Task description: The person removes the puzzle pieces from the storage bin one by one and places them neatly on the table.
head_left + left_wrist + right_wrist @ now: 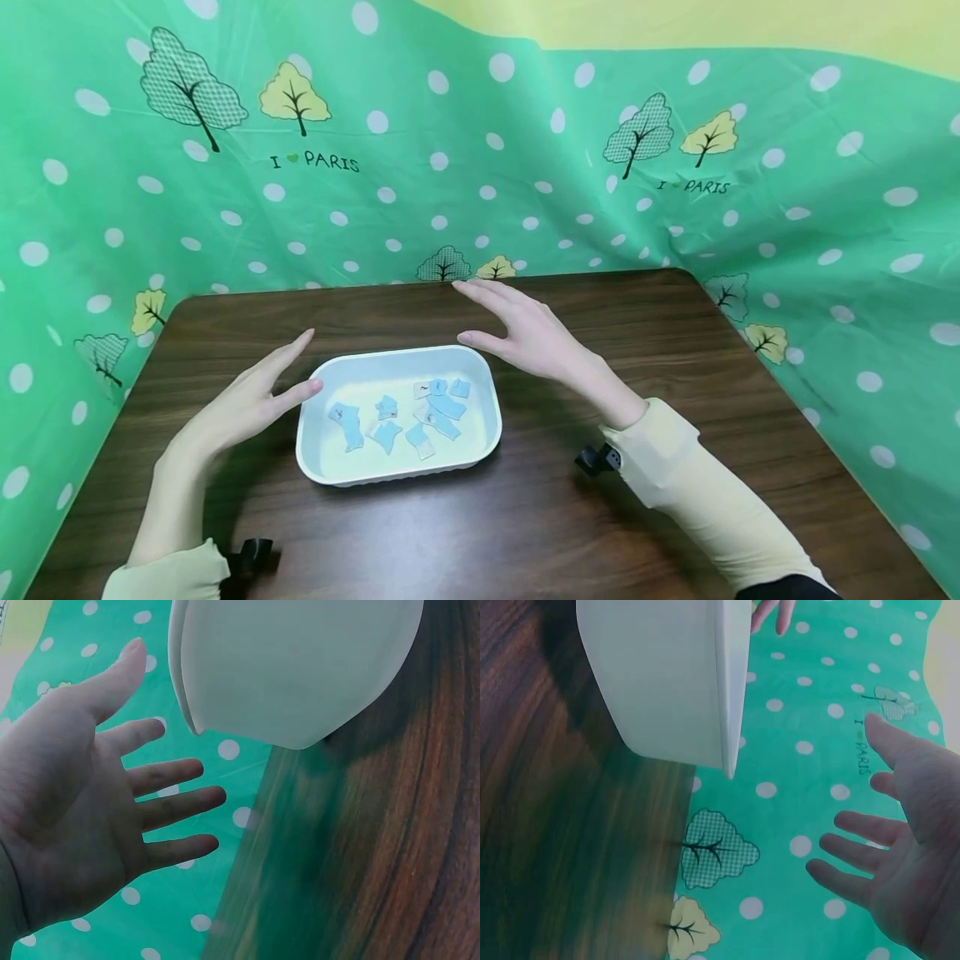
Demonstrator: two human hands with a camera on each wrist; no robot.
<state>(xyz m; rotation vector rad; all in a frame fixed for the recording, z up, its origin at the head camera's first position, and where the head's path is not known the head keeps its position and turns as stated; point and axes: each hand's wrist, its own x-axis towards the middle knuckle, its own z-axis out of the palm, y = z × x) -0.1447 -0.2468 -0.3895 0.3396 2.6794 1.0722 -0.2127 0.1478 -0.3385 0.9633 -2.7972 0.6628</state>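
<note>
A white plastic tray stands on the wooden table, holding several light-blue paper pieces, some with small printed marks. At the tray's left side is my left hand, its fingers extended and thumb near the rim; whether the thumb touches it I cannot tell. My right hand hovers by the tray's far right corner, fingers straight and spread, with nothing held. Both wrist views show an open palm, the left hand and the right hand, each apart from the tray's outer wall.
The dark brown wooden table reaches back to a green dotted curtain printed with trees. A black wrist strap piece shows at the right cuff, and another black piece at the left cuff.
</note>
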